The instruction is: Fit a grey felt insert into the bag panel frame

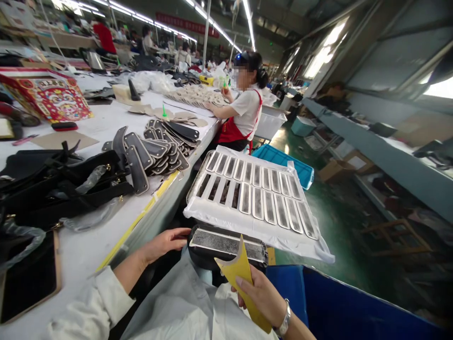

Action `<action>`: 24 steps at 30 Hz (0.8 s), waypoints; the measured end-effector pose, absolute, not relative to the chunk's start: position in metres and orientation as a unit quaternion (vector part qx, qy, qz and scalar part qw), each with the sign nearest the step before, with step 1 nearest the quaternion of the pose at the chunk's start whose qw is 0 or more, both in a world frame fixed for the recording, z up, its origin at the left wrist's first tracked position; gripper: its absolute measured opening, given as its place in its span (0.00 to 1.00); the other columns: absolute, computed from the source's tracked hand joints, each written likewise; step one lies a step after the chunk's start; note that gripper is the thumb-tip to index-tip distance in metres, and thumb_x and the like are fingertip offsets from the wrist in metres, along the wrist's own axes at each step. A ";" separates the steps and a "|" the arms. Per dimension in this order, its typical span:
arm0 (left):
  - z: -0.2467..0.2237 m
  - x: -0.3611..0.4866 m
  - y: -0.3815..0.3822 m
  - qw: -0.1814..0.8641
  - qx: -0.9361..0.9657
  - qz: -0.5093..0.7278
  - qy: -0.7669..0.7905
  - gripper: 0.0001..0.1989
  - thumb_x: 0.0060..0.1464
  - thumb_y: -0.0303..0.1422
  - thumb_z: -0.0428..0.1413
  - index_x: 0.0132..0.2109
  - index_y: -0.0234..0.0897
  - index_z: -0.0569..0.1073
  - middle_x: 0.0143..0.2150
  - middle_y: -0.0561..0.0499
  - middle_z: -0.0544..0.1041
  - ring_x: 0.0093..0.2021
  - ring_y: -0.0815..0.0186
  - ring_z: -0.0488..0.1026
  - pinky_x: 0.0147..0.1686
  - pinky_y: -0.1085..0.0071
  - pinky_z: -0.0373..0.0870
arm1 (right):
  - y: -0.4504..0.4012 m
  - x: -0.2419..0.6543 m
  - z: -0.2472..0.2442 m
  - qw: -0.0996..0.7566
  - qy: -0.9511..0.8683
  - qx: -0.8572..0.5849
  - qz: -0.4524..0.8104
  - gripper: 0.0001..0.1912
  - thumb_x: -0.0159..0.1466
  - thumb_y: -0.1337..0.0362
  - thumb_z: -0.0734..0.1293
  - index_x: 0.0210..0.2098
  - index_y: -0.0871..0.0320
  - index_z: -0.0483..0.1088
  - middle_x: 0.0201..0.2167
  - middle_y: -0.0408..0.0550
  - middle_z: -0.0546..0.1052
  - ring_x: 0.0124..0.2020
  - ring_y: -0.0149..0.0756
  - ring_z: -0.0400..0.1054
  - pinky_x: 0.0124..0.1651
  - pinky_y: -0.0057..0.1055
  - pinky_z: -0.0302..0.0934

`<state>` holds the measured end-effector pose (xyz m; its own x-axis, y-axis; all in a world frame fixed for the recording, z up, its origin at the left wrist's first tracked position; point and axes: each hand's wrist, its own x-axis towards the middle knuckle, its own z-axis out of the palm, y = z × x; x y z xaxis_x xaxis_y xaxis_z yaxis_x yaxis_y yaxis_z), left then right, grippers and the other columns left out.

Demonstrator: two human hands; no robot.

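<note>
A black oblong piece with rounded ends lies in front of me. A grey speckled strip with pale edges is set in its top, and its right end looks gathered. My left hand grips its left end, with the fingertips partly hidden at the edge. In my right hand is a yellow strip with a curved notch at its upper end, tilted over the black piece. Just beyond stands a white-covered rack bearing two rows of grey strips; several slots at its near left hold none.
Stacked dark leather pieces and black bags cover the table on my left. A co-worker in a red apron sits beyond the rack. A blue bin stands at my right, a turquoise crate behind the rack.
</note>
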<state>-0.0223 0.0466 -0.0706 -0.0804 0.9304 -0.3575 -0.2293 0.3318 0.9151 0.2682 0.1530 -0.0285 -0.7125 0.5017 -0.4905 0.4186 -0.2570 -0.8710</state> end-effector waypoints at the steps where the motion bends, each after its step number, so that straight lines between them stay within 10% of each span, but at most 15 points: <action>1: -0.074 -0.021 0.041 0.598 0.319 0.479 0.557 0.30 0.46 0.35 0.60 0.57 0.39 0.65 0.56 0.44 0.69 0.42 0.62 0.71 0.34 0.72 0.65 | 0.152 0.266 -0.030 0.033 -0.602 -0.385 0.699 0.23 0.56 0.46 0.64 0.37 0.61 0.61 0.27 0.46 0.71 0.18 0.28 0.64 0.22 0.27 0.59; 7: -0.089 -0.007 0.058 0.510 0.467 0.441 0.572 0.45 0.40 0.27 0.62 0.64 0.39 0.52 0.44 0.47 0.75 0.35 0.62 0.72 0.36 0.69 0.67 | 0.147 0.245 -0.032 0.072 -0.613 -0.365 0.697 0.27 0.56 0.41 0.62 0.36 0.62 0.63 0.25 0.47 0.71 0.23 0.32 0.65 0.25 0.29 0.63; 15: -0.095 -0.031 0.097 0.380 0.657 0.243 0.603 0.07 0.39 0.32 0.61 0.28 0.34 0.74 0.25 0.50 0.76 0.30 0.58 0.73 0.33 0.67 0.67 | 0.144 0.229 -0.043 0.030 -0.651 -0.338 0.679 0.26 0.58 0.44 0.61 0.35 0.64 0.67 0.26 0.48 0.71 0.23 0.30 0.62 0.25 0.26 0.59; 24: -0.111 -0.030 0.109 0.371 0.666 0.202 0.615 0.11 0.37 0.25 0.55 0.14 0.37 0.62 0.16 0.50 0.69 0.23 0.64 0.68 0.29 0.69 0.60 | 0.139 0.208 -0.048 0.072 -0.789 -0.316 0.522 0.21 0.64 0.51 0.57 0.29 0.61 0.70 0.23 0.44 0.69 0.25 0.29 0.58 0.28 0.23 0.52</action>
<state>-0.0304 0.1086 -0.1107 0.1611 0.9691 -0.1868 0.6694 0.0318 0.7423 0.2082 0.1386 -0.0476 -0.7900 0.5739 -0.2157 0.4225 0.2547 -0.8698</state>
